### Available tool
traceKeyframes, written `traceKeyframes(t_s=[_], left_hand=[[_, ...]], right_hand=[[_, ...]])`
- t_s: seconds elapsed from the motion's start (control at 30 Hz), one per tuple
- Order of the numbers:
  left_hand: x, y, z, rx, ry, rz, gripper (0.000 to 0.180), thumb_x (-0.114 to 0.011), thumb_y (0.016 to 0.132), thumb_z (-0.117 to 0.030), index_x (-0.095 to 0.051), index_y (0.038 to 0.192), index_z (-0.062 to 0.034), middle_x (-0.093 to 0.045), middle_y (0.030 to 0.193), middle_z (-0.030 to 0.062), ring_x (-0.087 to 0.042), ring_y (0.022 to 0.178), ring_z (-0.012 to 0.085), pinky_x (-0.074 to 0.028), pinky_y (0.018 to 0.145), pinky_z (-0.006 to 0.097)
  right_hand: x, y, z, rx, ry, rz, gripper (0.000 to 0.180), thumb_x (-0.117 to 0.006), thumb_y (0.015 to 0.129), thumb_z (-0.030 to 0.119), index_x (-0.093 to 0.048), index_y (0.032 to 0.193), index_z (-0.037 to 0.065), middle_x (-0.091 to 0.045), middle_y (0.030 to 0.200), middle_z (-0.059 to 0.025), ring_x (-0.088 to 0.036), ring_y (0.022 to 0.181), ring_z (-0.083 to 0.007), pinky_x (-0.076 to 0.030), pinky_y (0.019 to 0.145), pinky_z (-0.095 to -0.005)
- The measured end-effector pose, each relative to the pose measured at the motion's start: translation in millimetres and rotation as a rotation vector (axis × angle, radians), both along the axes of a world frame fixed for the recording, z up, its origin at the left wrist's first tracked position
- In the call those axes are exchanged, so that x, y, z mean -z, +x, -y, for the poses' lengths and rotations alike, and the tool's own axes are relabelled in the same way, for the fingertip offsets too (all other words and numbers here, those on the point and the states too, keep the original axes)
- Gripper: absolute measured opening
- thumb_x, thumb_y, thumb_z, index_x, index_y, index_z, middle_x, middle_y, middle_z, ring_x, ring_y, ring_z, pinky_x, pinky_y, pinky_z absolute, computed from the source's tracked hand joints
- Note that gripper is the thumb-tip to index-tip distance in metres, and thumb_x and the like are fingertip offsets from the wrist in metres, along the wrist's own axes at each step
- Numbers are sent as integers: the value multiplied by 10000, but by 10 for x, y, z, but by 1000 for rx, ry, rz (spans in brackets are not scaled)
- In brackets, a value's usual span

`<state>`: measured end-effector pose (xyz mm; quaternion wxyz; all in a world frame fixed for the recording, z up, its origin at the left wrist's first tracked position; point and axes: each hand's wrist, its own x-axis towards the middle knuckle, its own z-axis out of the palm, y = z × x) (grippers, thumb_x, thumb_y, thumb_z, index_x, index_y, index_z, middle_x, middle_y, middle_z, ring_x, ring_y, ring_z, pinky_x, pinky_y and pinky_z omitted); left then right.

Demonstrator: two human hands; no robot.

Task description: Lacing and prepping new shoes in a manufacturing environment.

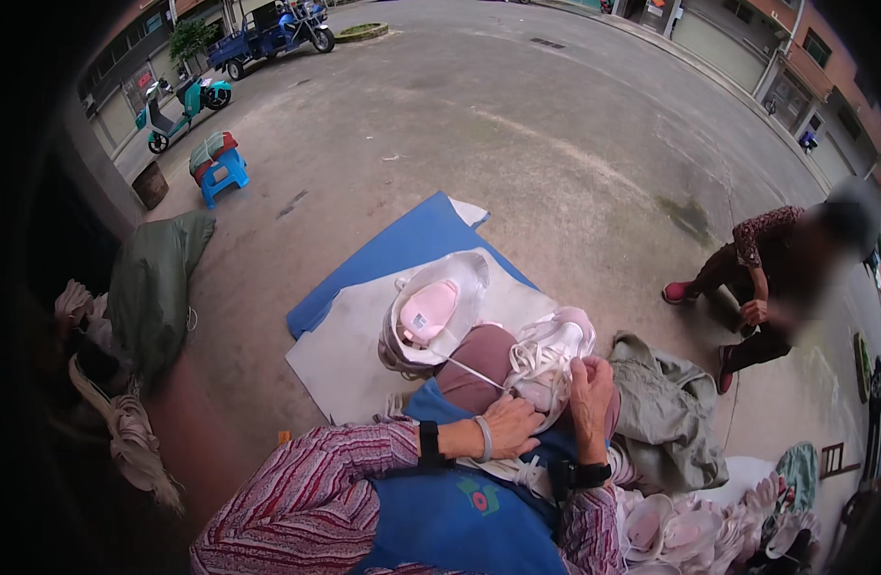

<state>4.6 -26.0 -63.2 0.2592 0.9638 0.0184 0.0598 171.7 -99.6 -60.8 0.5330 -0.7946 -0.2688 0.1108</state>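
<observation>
Resting on the person's lap, a white lace-up shoe upper with pale pink trim (548, 356) sits between both hands, just above the blue apron (460, 508) that covers the knees. The right hand (591, 393) is curled closed over the near edge of that upper, thumb and fingers pinching its white fabric. The left hand (510, 425) lies just left of the upper, fingers bent and gathered around what looks like a white lace or thread (469, 370), though the grip is too small in view to be sure. That thread runs taut up and left from the upper toward a second white shoe upper with a pink insole (431, 311), which sits beyond the knees on a white sheet (340, 359) laid over a blue mat (402, 244). Both wrists carry black bands, and the left one also wears a pale bracelet (485, 438).

Right of the held upper lies a crumpled grey-green cloth (666, 412); below that, a heap of white and pink shoe pieces (690, 532). Well right of the upper, another person (776, 287) in a dark patterned top crouches on the concrete. Far up and left of it stand a blue plastic stool (225, 172), a teal scooter (182, 101) and a blue three-wheeled cart (273, 29).
</observation>
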Motion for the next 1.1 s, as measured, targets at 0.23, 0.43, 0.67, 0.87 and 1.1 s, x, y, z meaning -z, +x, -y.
traceKeyframes(t_s=[0.23,0.43,0.67,0.87,1.1], left_hand=[[-38,261,-19,-162,-180,-50,364,-641,810,-364,-657,749,-5,-635,728,205,-627,718,388,-482,668,474],[-72,139,-14,-254,-356,-64,403,-605,825,-397,-641,702,-16,-609,676,209,-613,690,386,-471,645,478],[-72,-43,-50,-196,-737,-35,392,-569,912,-369,-651,1038,-6,-623,783,177,-614,765,300,-474,738,390],[-512,-12,-258,-218,-850,52,325,-551,942,-289,-652,1067,-7,-666,840,111,-599,777,162,-484,760,312],[-1081,-156,-1007,-421,-1572,332,352,-606,927,-283,-639,1076,33,-671,988,100,-647,835,139,-526,759,267]], right_hand=[[71,4,-76,-79,-205,231,628,-546,918,365,-409,1332,-86,-531,1222,-284,-565,1087,-336,-455,916,-386],[-57,115,36,-83,-14,-208,579,-493,952,384,-446,1313,-66,-619,1040,-171,-596,911,-202,-474,829,-297],[100,356,152,-51,460,-892,342,-484,963,209,-542,1159,-65,-613,786,-46,-579,658,-104,-474,556,-227],[72,133,137,-95,285,-648,316,-552,935,179,-555,1139,-63,-657,935,-91,-625,813,-134,-510,710,-257],[-128,-231,-27,-157,-327,338,534,-711,767,358,-579,1139,-2,-539,986,-197,-580,879,-346,-485,777,-417]])
